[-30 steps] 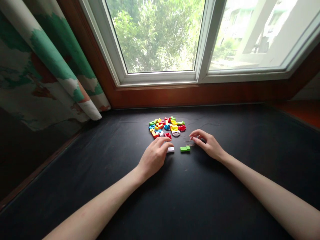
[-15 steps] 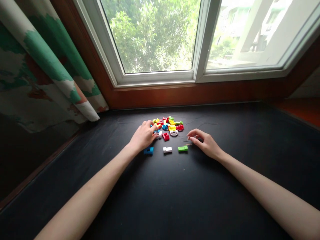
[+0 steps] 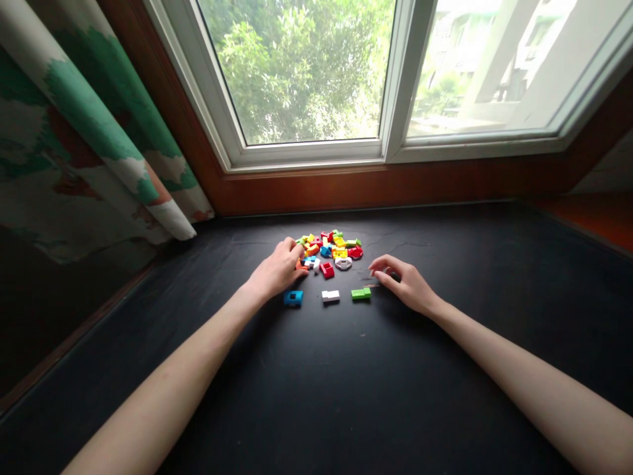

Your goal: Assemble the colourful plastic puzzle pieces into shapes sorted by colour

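Note:
At the left edge of a pile of colourful plastic toy pieces (image 3: 339, 253), my left hand (image 3: 279, 268) has its fingers closed round an orange toy piece (image 3: 299, 265), which is mostly hidden by them. Just in front of that hand lies a blue toy piece (image 3: 293, 298) with a square gap. To its right are a white stepped piece (image 3: 331, 296) and a green stepped piece (image 3: 361, 294), spaced apart in a row. My right hand (image 3: 403, 282) rests right of the pile, fingers loosely curled and thumb apart, with nothing seen in it. The green piece is nearest to it.
All the pieces lie on a black tabletop (image 3: 336, 382). A red piece (image 3: 327, 270) and a white rounded piece (image 3: 343, 263) are at the pile's near edge. Behind the table is a window with a white frame (image 3: 306, 155); a patterned curtain (image 3: 113, 138) hangs at the left.
My left hand has shifted slightly left and back towards me, uncovering more blue and white pieces at the pile's left side. My right hand has stayed nearly still.

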`<state>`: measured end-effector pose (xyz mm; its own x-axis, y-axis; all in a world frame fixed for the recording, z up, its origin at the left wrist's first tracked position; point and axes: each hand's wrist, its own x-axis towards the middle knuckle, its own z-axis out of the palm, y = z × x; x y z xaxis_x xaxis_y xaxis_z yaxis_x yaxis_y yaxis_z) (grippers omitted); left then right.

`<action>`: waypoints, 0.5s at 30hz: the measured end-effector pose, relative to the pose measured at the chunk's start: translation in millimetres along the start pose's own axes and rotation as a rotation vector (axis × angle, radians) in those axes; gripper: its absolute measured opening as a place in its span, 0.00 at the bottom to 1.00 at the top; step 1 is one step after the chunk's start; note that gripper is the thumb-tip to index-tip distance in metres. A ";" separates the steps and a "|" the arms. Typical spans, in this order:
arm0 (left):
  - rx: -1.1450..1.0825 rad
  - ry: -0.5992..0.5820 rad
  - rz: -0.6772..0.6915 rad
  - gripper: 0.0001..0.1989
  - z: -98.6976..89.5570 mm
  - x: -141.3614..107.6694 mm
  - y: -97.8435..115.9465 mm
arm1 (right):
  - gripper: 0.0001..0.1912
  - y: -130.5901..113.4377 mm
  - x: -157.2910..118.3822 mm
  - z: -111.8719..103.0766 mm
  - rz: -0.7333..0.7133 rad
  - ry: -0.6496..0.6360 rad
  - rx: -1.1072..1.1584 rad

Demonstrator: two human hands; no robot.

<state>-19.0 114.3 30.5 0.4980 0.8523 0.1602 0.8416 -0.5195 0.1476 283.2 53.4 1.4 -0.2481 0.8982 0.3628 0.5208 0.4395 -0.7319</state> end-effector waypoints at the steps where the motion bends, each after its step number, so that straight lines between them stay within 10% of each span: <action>1: 0.001 0.002 0.001 0.09 0.1 -1.0 0.1 | 0.09 0.1 -0.1 0.1 -0.001 0.000 -0.001; 11: -0.066 0.109 0.028 0.04 -3.0 -7.8 -2.7 | 0.09 0.1 -0.2 -0.3 -0.022 0.011 -0.021; 15: -0.412 0.224 0.033 0.07 -8.7 -17.6 12.4 | 0.08 0.7 -1.8 0.5 -0.038 0.021 -0.028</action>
<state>-19.1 92.3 38.0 0.4277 0.8241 0.3714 0.6505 -0.5659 0.5065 283.6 52.2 -0.1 -0.2507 0.8805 0.4023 0.5342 0.4724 -0.7011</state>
